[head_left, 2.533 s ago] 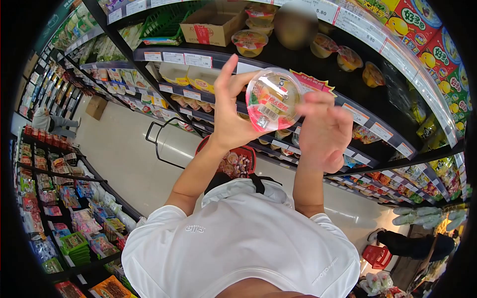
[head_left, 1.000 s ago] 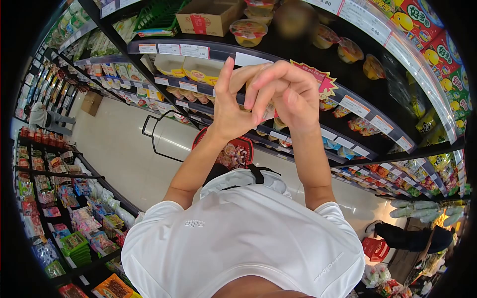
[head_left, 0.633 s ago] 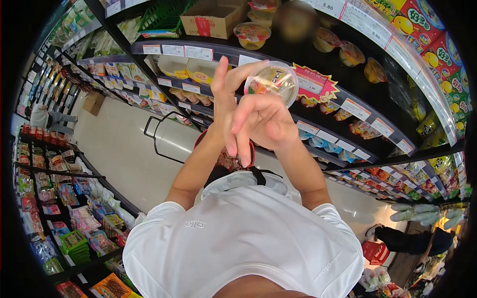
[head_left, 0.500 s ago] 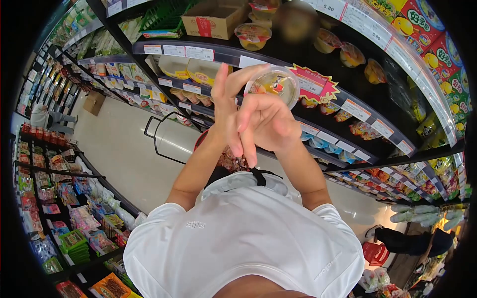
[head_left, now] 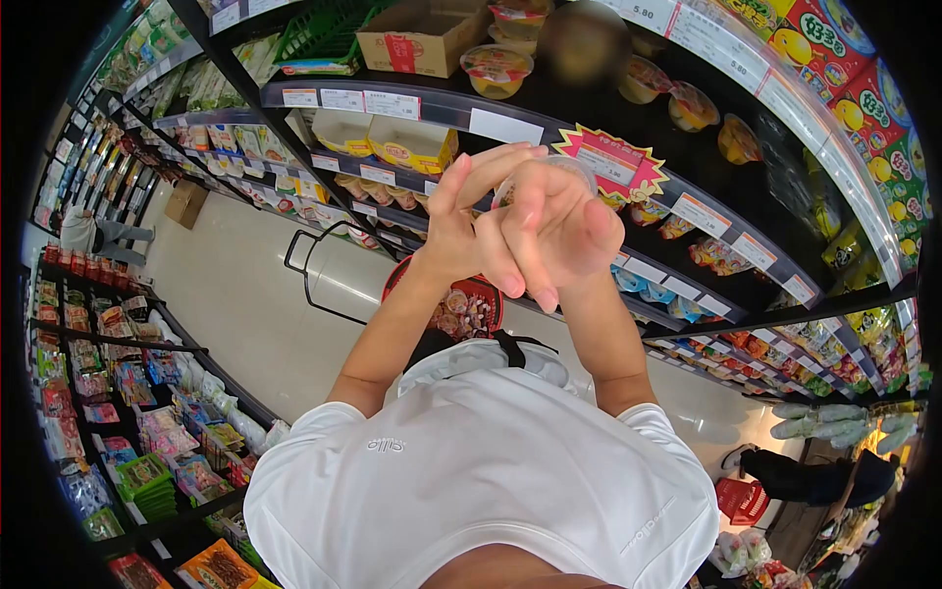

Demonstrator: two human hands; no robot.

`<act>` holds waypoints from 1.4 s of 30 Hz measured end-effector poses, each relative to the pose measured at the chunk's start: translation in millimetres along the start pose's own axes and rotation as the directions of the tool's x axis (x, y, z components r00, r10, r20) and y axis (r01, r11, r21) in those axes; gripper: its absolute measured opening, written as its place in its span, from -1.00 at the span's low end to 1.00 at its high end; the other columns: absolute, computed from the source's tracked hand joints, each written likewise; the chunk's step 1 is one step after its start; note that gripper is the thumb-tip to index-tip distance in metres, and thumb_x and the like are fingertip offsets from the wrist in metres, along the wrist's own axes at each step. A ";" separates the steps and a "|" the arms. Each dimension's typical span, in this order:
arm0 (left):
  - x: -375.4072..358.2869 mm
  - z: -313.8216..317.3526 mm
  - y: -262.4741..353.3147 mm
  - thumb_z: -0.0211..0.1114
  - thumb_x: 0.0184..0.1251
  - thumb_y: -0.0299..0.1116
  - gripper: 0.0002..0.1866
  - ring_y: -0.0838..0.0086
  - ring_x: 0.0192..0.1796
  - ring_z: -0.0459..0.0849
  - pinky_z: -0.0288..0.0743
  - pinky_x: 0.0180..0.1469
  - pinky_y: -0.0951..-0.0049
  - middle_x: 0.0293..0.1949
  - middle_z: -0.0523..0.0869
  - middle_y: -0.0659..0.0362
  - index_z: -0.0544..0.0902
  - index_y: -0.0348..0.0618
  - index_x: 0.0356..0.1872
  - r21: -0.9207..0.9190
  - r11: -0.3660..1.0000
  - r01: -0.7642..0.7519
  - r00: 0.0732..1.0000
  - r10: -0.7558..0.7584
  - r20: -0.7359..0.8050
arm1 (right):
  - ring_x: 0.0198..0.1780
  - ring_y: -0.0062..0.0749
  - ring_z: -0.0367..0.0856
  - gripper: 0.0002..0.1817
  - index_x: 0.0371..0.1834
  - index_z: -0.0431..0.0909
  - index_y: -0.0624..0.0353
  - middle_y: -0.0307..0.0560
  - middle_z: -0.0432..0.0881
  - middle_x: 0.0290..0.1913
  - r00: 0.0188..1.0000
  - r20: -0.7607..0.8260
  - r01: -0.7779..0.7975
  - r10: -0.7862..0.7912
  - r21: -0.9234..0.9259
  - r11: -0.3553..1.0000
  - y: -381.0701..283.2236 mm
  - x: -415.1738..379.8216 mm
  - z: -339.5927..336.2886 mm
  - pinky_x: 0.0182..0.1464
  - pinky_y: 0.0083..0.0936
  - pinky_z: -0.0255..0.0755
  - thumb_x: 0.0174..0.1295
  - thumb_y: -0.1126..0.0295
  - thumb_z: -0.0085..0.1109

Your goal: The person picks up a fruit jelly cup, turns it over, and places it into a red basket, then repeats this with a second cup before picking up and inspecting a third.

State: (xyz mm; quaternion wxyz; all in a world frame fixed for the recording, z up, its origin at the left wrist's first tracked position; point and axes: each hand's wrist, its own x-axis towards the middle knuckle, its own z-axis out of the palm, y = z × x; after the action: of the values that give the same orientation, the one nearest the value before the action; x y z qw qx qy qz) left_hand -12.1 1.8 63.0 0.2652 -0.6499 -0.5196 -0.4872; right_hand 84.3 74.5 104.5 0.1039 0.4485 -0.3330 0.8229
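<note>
A round clear-lidded fruit jelly cup (head_left: 504, 190) is held up in front of the shelf. It is mostly hidden behind my right hand. The fingers of my left hand (head_left: 463, 216) reach along the cup's left and far side and grip it. My right hand (head_left: 559, 228) is in front of the cup, palm towards me, with its fingers loosely bent and apart. Nothing shows in that palm. Just beyond the cup, a pink and yellow price sign (head_left: 618, 169) hangs on the shelf edge.
Similar fruit cups (head_left: 497, 71) and an open cardboard box (head_left: 422, 39) stand on the upper shelf. Below my arms is a red basket (head_left: 488, 306) with packaged goods inside. Snack racks (head_left: 137, 393) line the left. Another person (head_left: 819, 479) is at lower right.
My right hand has moved right and now covers most of the cup. The cup's lid label, plain before, is largely hidden. More of the red basket shows beneath my arms.
</note>
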 end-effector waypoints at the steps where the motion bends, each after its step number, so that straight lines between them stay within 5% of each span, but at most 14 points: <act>1: 0.7 0.9 -2.7 0.58 0.01 -0.32 0.14 0.02 0.17 0.61 0.48 0.24 0.08 0.20 0.56 -0.12 -0.13 -0.05 0.47 -0.160 0.987 -0.020 0.999 0.013 -0.043 | -0.31 -0.07 0.63 -0.48 0.09 0.39 0.38 0.11 0.64 -0.55 1.000 0.016 0.010 -0.010 0.018 1.000 -0.2 0.8 -0.1 -0.19 -0.40 0.42 0.46 0.04 -0.11; 9: 9.3 1.7 -3.2 0.49 0.14 -0.39 0.00 0.04 0.19 0.61 0.48 0.26 0.06 0.12 0.67 -0.03 -0.02 0.06 0.50 -0.359 0.903 -0.237 0.965 0.175 -0.197 | -0.27 0.00 0.69 -0.32 0.16 0.34 0.37 0.14 0.69 -0.44 0.966 0.258 -0.055 0.029 0.094 0.994 7.6 -9.2 -4.9 -0.22 -0.32 0.52 0.41 -0.14 -0.03; 11: 14.8 -12.1 3.0 0.43 0.18 -0.41 -0.10 0.08 0.19 0.61 0.51 0.24 0.07 0.13 0.68 0.05 0.06 0.07 0.49 -0.310 0.917 -0.250 0.966 0.258 -0.015 | -0.22 0.01 0.69 -0.23 0.19 0.33 0.38 0.17 0.71 -0.33 0.897 0.441 -0.046 -0.029 0.159 0.986 14.0 -8.6 -6.0 -0.15 -0.27 0.55 0.35 -0.23 0.01; 13: 12.9 -6.0 1.3 0.38 0.21 -0.42 -0.23 0.11 0.21 0.59 0.55 0.21 0.11 0.15 0.67 0.10 0.17 0.03 0.41 -0.358 0.880 -0.313 0.950 0.297 -0.100 | -0.08 0.02 0.67 -0.17 0.25 0.30 0.39 0.21 0.69 -0.15 0.854 0.520 -0.082 -0.014 0.161 0.983 12.1 -8.7 -10.8 -0.03 -0.22 0.53 0.32 -0.25 0.04; 17: 17.7 -20.2 1.6 0.35 0.20 -0.41 -0.33 0.19 0.26 0.54 0.53 0.24 0.12 0.20 0.63 0.13 0.28 0.04 0.34 -0.335 0.846 -0.415 0.890 0.454 0.045 | 0.16 0.01 0.56 -0.18 0.30 0.30 0.42 0.19 0.59 0.10 0.672 0.714 -0.252 0.196 -0.028 0.967 8.4 -19.6 -20.0 0.19 -0.18 0.40 0.33 -0.19 0.09; 19: 18.2 -25.3 4.0 0.25 0.35 -0.36 -0.46 0.12 0.24 0.57 0.47 0.28 0.08 0.19 0.64 0.08 0.26 0.08 0.31 -0.351 0.850 -0.393 0.848 0.483 0.220 | 0.16 -0.07 0.57 -0.20 0.30 0.31 0.45 0.18 0.60 0.09 0.633 0.631 -0.453 0.448 -0.167 0.876 6.6 -32.9 -21.4 0.21 -0.23 0.40 0.34 -0.13 0.13; 23: 19.4 -31.3 6.2 0.30 0.20 -0.33 -0.47 0.20 0.27 0.55 0.48 0.27 0.11 0.22 0.60 0.10 0.43 0.03 0.23 -0.317 0.863 -0.393 0.796 0.492 0.354 | 0.16 -0.19 0.58 -0.26 0.33 0.30 0.39 0.12 0.61 0.10 0.590 0.513 -0.583 0.623 -0.263 0.769 2.1 -46.3 -25.6 0.22 -0.31 0.40 0.37 -0.06 0.13; 25: 15.4 -31.2 9.4 0.30 0.15 -0.33 -0.48 0.22 0.25 0.55 0.49 0.26 0.14 0.21 0.61 0.12 0.49 0.01 0.20 -0.276 0.872 -0.406 0.776 0.488 0.400 | 0.24 -0.27 0.50 -0.23 0.34 0.32 0.33 -0.04 0.54 0.23 0.336 0.322 -0.788 0.885 -0.418 0.452 -0.6 -52.2 -29.1 0.30 -0.39 0.35 0.33 -0.14 0.12; 29: 6.1 -31.2 13.3 0.28 0.05 -0.34 -0.47 0.29 0.18 0.57 0.51 0.22 0.22 0.16 0.62 0.17 0.59 -0.09 0.16 -0.196 0.883 -0.426 0.740 0.465 0.487 | 0.23 -0.26 0.51 -0.28 0.35 0.37 0.21 -0.04 0.56 0.20 0.122 0.075 -0.807 0.990 -0.573 0.143 1.9 -58.1 -26.1 0.30 -0.36 0.36 0.34 -0.14 0.11; 31: 1.0 -31.6 14.6 0.25 0.07 -0.36 -0.47 0.31 0.14 0.59 0.52 0.19 0.26 0.08 0.64 0.14 0.58 -0.16 0.16 -0.181 0.891 -0.417 0.739 0.448 0.503 | 0.23 -0.13 0.50 -0.34 0.29 0.45 0.18 0.06 0.57 0.18 -0.037 -0.237 -0.687 0.971 -0.700 -0.197 4.6 -58.6 -20.8 0.29 -0.30 0.36 0.33 -0.12 0.10; 32: -1.7 -31.4 16.3 0.23 0.08 -0.36 -0.48 0.32 0.12 0.59 0.50 0.19 0.27 0.06 0.64 0.12 0.58 -0.21 0.15 -0.139 0.898 -0.417 0.737 0.423 0.526 | 0.23 -0.13 0.50 -0.34 0.29 0.45 0.18 0.06 0.57 0.18 -0.041 -0.235 -0.684 0.971 -0.702 -0.198 6.7 -60.0 -18.8 0.29 -0.30 0.36 0.33 -0.12 0.10; 34: -6.8 -30.5 18.3 0.22 0.09 -0.37 -0.49 0.34 0.10 0.60 0.49 0.19 0.29 0.03 0.63 0.10 0.57 -0.26 0.14 -0.089 0.905 -0.417 0.739 0.394 0.546 | 0.21 0.00 0.49 -0.36 0.24 0.49 0.19 0.15 0.57 0.15 0.075 -0.472 -0.293 0.878 -0.852 -0.433 11.6 -64.8 -16.8 0.30 -0.22 0.34 0.30 -0.10 0.12; 37: -17.0 -28.8 20.0 0.19 0.11 -0.39 -0.50 0.34 0.08 0.60 0.46 0.18 0.32 0.00 0.62 0.08 0.55 -0.33 0.13 -0.058 0.919 -0.389 0.722 0.343 0.601 | 0.20 0.08 0.46 -0.36 0.20 0.51 0.20 0.21 0.56 0.15 0.175 -0.589 -0.276 0.789 -0.798 -0.535 19.6 -75.9 -11.7 0.30 -0.15 0.31 0.23 -0.07 0.19; 42: -28.6 -25.0 16.6 0.18 0.12 -0.37 -0.50 0.33 0.11 0.59 0.42 0.22 0.32 0.02 0.62 0.07 0.53 -0.36 0.13 -0.062 0.942 -0.329 0.701 0.287 0.653 | 0.24 0.07 0.44 -0.34 0.20 0.51 0.19 0.21 0.56 0.14 0.142 -0.612 -0.256 0.778 -0.782 -0.569 20.7 -65.1 0.1 0.30 -0.10 0.30 0.17 -0.08 0.24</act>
State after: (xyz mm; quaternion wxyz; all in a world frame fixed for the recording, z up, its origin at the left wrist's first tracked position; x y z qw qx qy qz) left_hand -5.1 -36.7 49.3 0.1640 -0.8479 -0.4772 -0.1628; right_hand 112.1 67.0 42.6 -0.2538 0.0840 -0.9579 0.1042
